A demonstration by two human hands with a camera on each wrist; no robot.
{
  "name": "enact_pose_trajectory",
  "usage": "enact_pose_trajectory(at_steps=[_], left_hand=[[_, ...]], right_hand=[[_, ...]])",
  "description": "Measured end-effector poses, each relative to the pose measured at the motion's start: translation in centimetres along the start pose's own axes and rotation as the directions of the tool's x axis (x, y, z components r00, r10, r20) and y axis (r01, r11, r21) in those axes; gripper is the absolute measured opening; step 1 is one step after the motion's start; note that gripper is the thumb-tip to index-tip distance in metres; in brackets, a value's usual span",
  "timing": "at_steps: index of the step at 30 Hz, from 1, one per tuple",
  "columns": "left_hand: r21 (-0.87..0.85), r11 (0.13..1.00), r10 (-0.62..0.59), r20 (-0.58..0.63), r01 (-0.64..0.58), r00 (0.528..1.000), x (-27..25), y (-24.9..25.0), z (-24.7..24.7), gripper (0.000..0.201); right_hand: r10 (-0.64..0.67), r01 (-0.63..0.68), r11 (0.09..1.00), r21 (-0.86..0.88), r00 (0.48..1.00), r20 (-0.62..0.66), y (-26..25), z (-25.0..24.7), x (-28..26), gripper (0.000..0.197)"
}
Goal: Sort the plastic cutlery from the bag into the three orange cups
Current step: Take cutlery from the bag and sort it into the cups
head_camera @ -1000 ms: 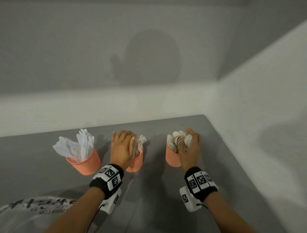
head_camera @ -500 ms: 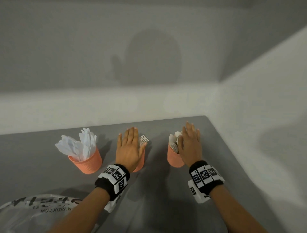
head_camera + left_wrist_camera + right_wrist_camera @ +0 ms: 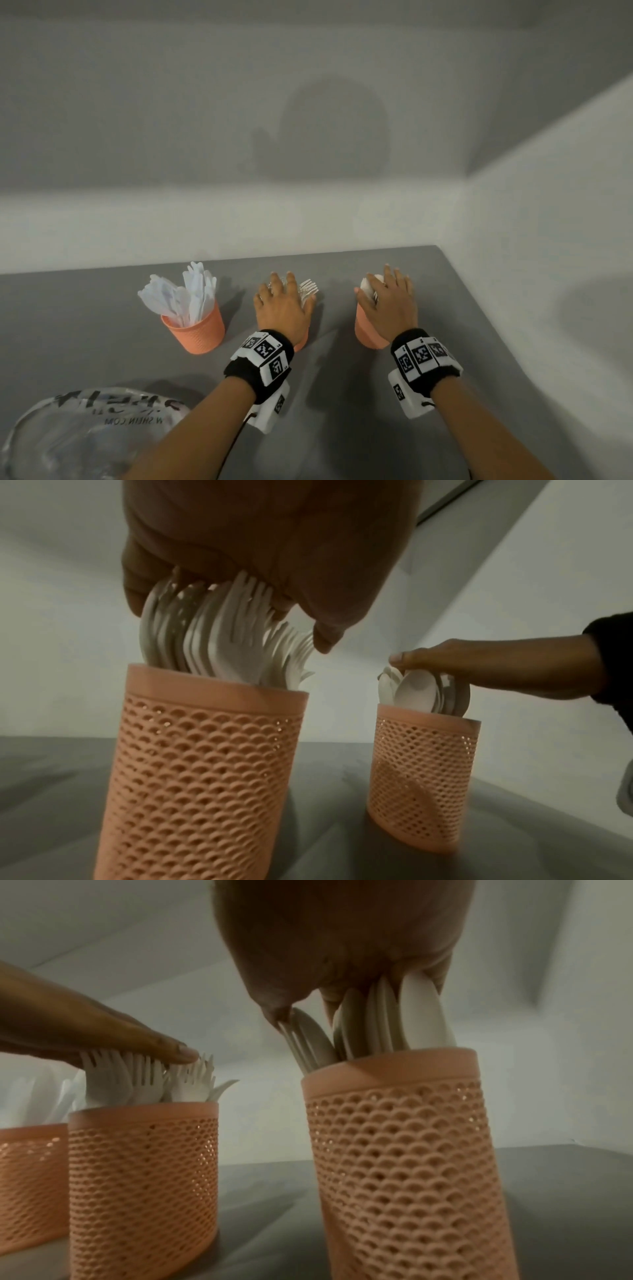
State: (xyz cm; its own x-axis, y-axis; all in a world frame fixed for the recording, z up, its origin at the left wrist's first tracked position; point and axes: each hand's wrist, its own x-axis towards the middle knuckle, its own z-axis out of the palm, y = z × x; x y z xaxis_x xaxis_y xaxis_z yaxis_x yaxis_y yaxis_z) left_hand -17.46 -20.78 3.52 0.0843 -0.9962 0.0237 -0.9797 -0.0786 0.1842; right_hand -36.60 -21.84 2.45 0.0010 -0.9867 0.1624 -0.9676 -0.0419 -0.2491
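Three orange mesh cups stand in a row on the grey table [image 3: 102,308]. The left cup [image 3: 193,329] holds white knives [image 3: 185,294]. My left hand [image 3: 284,305] lies flat, fingers straight, on the tops of the forks [image 3: 222,637] in the middle cup [image 3: 205,777]. My right hand [image 3: 390,301] rests flat in the same way on the spoons [image 3: 394,1015] in the right cup [image 3: 404,1164]. Neither hand grips anything. The clear plastic bag [image 3: 85,428] lies at the near left and looks flat.
The table ends at a pale wall [image 3: 308,222] behind the cups and at a side wall [image 3: 531,274] just right of the right cup. Bare grey tabletop [image 3: 342,428] lies between my forearms.
A second ago both hands were curled over the fork and spoon tops. They have since flattened out, fingers straight, and stay on top of the cutlery. The cups have not moved.
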Motion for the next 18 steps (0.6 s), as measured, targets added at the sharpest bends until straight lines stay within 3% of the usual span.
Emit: enact_pose_trajectory(at_steps=[4, 7, 13, 18], left_hand=[[-0.023, 1.0, -0.008, -0.008, 0.008, 1.0, 0.1, 0.1, 0.0, 0.062], [-0.051, 0.998, -0.031, -0.026, 0.03, 0.999, 0.0, 0.5, 0.0, 0.061], [-0.168, 0.972, -0.169, -0.002, 0.167, 0.986, 0.4, 1.9, 0.0, 0.063], [-0.237, 0.951, -0.189, 0.071, 0.2, 0.98, 0.5, 2.5, -0.1, 0.069]], right_hand=[[-0.036, 0.036, 0.999, -0.004, 0.999, -0.038, 0.2, 0.3, 0.3, 0.056], [-0.06, 0.059, 0.998, -0.013, 0.996, -0.06, 0.3, 0.2, 0.3, 0.052], [-0.071, 0.071, 0.997, -0.012, 0.997, -0.031, 0.6, 0.7, 0.4, 0.072], [-0.035, 0.036, 0.999, -0.027, 0.999, 0.018, 0.5, 0.2, 0.3, 0.093]])
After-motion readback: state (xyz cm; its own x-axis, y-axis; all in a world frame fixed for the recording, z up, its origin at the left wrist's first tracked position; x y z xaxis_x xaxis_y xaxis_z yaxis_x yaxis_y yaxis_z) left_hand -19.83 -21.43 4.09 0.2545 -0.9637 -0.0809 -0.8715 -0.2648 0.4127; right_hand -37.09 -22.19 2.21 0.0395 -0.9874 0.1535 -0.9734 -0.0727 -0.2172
